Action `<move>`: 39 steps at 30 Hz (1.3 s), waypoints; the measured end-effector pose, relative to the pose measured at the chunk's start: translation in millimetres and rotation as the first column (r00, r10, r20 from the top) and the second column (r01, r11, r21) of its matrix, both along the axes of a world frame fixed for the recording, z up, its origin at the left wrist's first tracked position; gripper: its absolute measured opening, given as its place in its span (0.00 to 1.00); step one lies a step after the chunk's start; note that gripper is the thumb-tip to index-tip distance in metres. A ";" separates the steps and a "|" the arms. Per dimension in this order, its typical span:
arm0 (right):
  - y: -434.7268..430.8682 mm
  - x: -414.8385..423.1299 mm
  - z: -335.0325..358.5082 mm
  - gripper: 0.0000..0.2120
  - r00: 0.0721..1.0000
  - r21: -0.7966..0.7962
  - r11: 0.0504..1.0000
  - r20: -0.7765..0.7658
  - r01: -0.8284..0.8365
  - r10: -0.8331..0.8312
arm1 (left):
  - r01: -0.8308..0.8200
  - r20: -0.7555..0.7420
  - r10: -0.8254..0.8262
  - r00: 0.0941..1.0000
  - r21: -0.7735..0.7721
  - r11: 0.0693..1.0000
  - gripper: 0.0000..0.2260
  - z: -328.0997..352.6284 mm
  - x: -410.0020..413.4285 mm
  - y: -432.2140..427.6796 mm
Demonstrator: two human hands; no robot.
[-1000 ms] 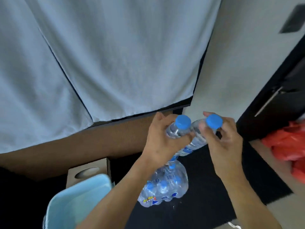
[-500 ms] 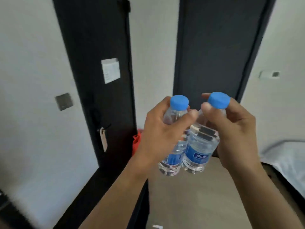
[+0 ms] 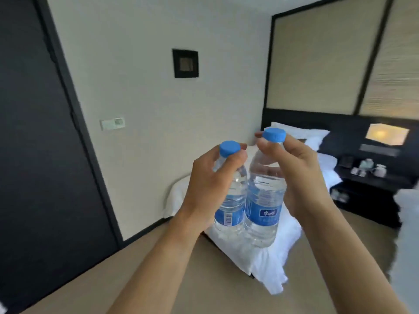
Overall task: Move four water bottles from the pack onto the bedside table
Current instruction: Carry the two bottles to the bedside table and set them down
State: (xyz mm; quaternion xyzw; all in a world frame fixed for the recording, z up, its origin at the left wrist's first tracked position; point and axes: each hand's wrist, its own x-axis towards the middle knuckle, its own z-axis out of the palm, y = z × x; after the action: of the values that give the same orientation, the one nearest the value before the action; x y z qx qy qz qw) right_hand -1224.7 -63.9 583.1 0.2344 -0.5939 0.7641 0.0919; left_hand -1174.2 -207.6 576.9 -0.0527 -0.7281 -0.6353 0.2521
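Two clear plastic water bottles held up in mid-air, side by side and touching around the middle. Left bottle (image 3: pixel 231 200) gripped near the neck by the left hand (image 3: pixel 208 191), fingers wrapped round the shoulder just under the cap. Right bottle (image 3: pixel 264 205) pinched up top by the right hand (image 3: pixel 301 177), fingertips closed right below the cap, palm curled behind the body. Both upright, both sitting a bit higher on the right side.

Ribbed, see-through walls, rounded shoulders, glossy blue wrap labels low on each (barcode showing on the left one, white lettering on the right, too blurry to read). Matte blue screw caps (image 3: pixel 230 148) with ridged edges, both on. Filled with clear water nearly to the shoulders.

Behind them, a bed (image 3: pixel 267 257) with rumpled white sheets and a white pillow against a dark headboard. Off to the right, well apart from the bottles, a dark bedside table (image 3: pixel 371 180) with a few small pale cups or pots on top (hard to make out exactly) and a glowing amber wall light (image 3: pixel 386 137) above. Woven beige panels in black frames over the headboard. Cream textured wall with a small square black-framed panel (image 3: pixel 185 63) and a white switch plate (image 3: pixel 112 123), a big dark door (image 3: pixel 38 143) on the left, tan floor below
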 end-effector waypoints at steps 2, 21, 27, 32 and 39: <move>44.6 -45.4 -5.0 0.07 0.993 0.014 0.994 0.023 0.111 -0.112 | 0.097 0.022 -0.096 0.995 -0.020 0.995 0.12 -5.5 -60.1 37.8; 341.3 -456.0 -6.9 0.17 0.629 0.097 0.625 -0.006 0.774 -0.778 | 0.775 0.129 -0.775 0.619 0.056 0.629 0.09 -12.9 -591.5 350.6; 443.5 -582.8 -21.3 0.12 0.552 0.070 0.552 0.010 0.831 -0.834 | 0.826 0.131 -0.836 0.533 0.133 0.548 0.10 -26.5 -726.7 454.7; 545.7 -706.6 -34.1 0.11 0.537 0.046 0.538 0.028 0.842 -0.843 | 0.823 0.145 -0.836 0.530 0.149 0.548 0.16 -36.6 -850.1 555.0; 681.0 -895.7 -11.5 0.08 0.583 0.088 0.585 0.044 0.807 -0.811 | 0.793 0.151 -0.808 0.570 0.156 0.589 0.19 -10.2 -1036.4 693.3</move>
State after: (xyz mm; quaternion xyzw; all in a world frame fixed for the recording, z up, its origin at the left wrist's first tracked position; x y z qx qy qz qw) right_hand -2120.4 617.1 571.6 -0.0895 -0.6607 0.6296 0.3988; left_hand -2210.5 485.7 566.7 -0.3012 -0.6244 -0.7075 -0.1373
